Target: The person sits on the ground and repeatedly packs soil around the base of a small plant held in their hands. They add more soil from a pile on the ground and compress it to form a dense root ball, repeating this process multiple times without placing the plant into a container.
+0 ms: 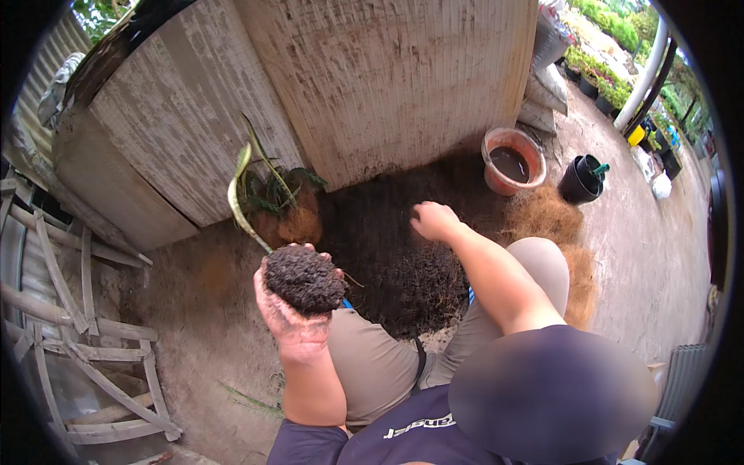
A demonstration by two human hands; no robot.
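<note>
My left hand (298, 325) cups a lump of dark soil (302, 279), with a long yellow-edged leaf (240, 203) rising behind it. My right hand (435, 221) is over a spread of dark soil (372, 248) on the ground, fingers loosely curved and apart, with no held object visible. Just behind my left hand, against the board wall, sits a brown fibrous ball (298, 225) with green fronds and upright leaves on top. My bent knees are on either side of the soil spread.
At the right stand an orange bucket (527, 174) of murky liquid, black pots (577, 182), brown fibre (546, 217) and stacked sacks (535, 108). Panelled boards (387, 85) close off the back. A wooden frame (85, 349) stands at the left. Potted plants and a white pole line the far right.
</note>
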